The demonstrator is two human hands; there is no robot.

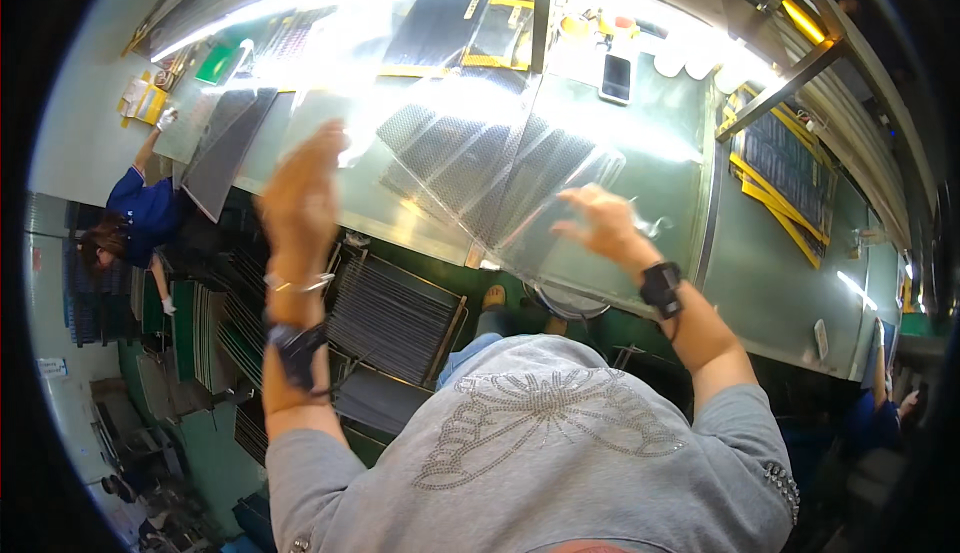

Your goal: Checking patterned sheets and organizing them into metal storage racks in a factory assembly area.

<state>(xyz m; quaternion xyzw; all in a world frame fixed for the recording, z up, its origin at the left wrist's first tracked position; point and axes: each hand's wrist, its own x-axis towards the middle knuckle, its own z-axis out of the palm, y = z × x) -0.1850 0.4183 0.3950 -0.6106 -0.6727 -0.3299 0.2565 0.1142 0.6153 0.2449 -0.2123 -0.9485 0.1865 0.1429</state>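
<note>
- The see-through dotted sheets (440,153) lie overlapping and skewed across the middle of the table (665,178), their near corners close to its near edge.
- The left hand (303,198) is raised to the left of the sheets, blurred, with its fingers extended and close together; nothing shows in its grasp.
- The right hand (605,221) is by the sheets' right side, half open, thumb apart from the fingers. Blur and clear material around it leave me unable to tell whether it touches or holds a sheet.
- The sheets look thin and likely to flex, so handling them by opposite edges, with light and even tension, should avoid creases.
- Since they lie at differing angles, squaring one corner first and then running along an edge would be the tidier way.
- Glare washes out the far part of the stack; feeling for the top edge seems safer than trusting the eye, and would help avoid lifting two layers at once.
- The bracelet (300,283) and the dark wristband (661,289) on the right arm could snag, so wrists are best kept above the surface.
- The phone (616,78) lies beyond the right hand, well apart from it; wide sweeps should allow for it.
</note>
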